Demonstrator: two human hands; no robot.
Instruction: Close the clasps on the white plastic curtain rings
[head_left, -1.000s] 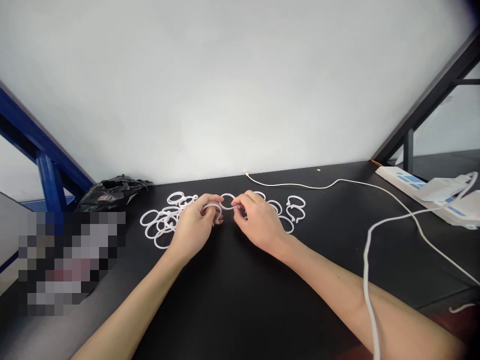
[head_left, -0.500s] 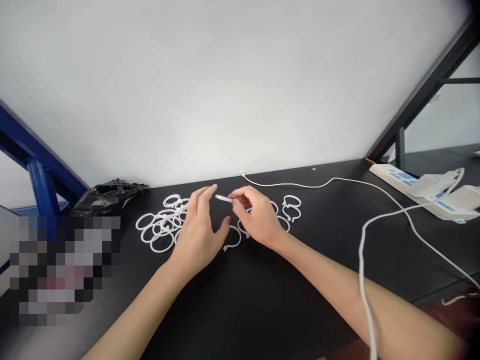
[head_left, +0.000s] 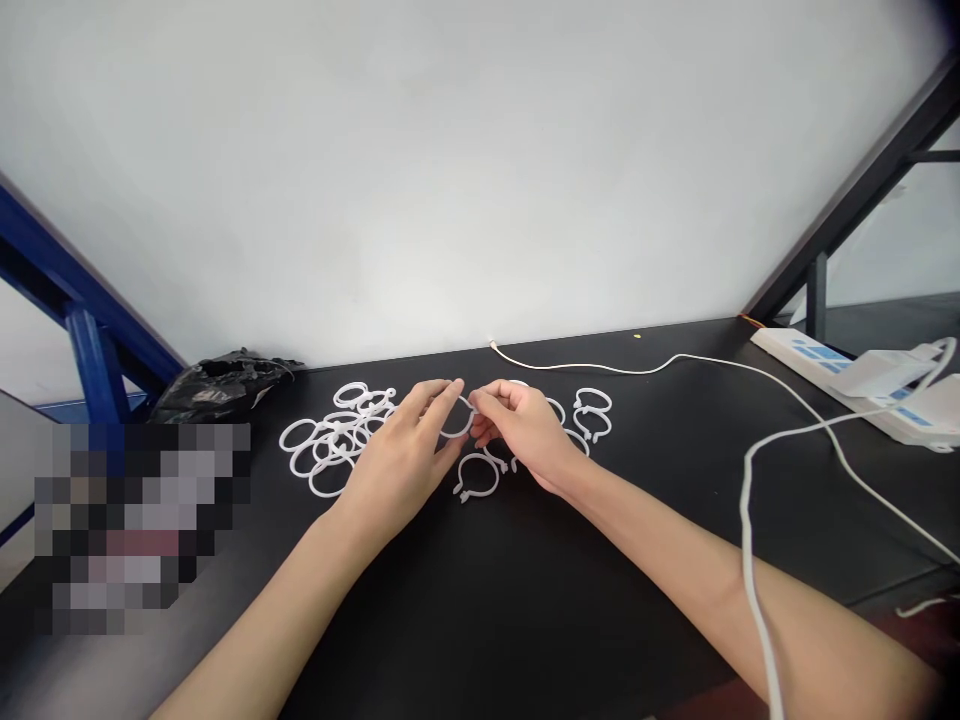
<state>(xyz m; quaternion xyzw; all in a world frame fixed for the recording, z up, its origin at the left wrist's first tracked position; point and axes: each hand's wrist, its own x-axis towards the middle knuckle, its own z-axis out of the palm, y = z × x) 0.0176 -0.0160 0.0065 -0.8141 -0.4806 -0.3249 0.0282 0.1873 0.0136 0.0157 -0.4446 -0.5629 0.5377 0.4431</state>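
Between my two hands is a white plastic curtain ring (head_left: 459,434), lifted off the black table. My right hand (head_left: 521,425) pinches its right side between thumb and fingers. My left hand (head_left: 401,440) curls round the ring's left side, with part of the ring hidden behind its fingers. A heap of closed white rings (head_left: 330,488) lies to the left of my left hand. Below the held ring rests an unclasped ring (head_left: 478,457). More open rings (head_left: 592,393) lie right of my right hand, some partly covered by it.
A white cable (head_left: 585,367) crosses the table's back, and a thicker one (head_left: 745,510) hangs over my right forearm. At the right sits a white power strip (head_left: 840,385) with plugs. A crumpled black plastic bag (head_left: 221,385) lies back left near a blue metal frame (head_left: 94,370).
My left hand has closed in from the left onto the ring that my right hand held alone. The ring has tilted from edge-on to show its round opening. The view has shifted slightly.
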